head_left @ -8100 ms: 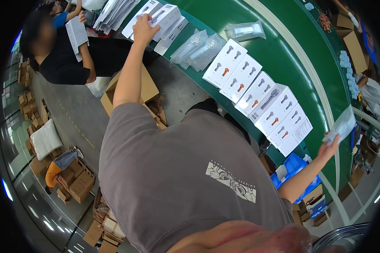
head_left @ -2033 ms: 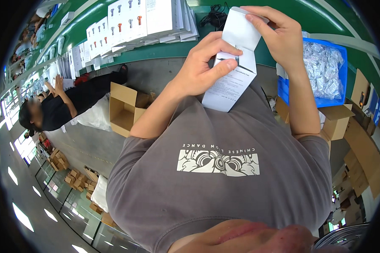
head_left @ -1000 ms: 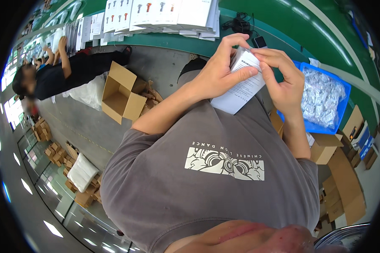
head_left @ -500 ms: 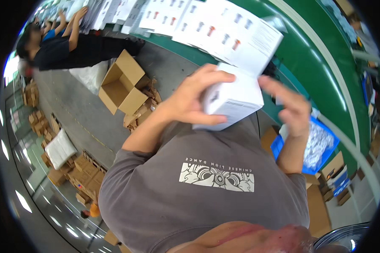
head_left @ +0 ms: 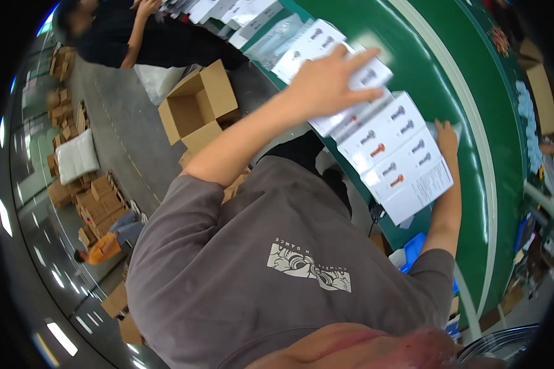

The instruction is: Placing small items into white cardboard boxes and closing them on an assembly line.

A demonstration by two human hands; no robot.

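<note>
My left hand spreads over a row of white cartons on the green table, its thumb and fingers on either side of a white carton. The cartons carry small grey and orange pictures of handheld devices. Nearer me, several more white cartons stand pressed together in the same row. My right hand reaches past the right side of these cartons, fingers stretched out beside a clear plastic piece. Part of that hand's contact with the cartons is hidden.
Clear plastic bags lie beyond the row. An open cardboard box sits on the floor at left. A person in dark clothes stands at the far left of the table. A blue bin shows beside my right arm.
The white box in my left hand is no longer raised before my chest. Both hands have moved out to the carton row, and the view has shifted.
</note>
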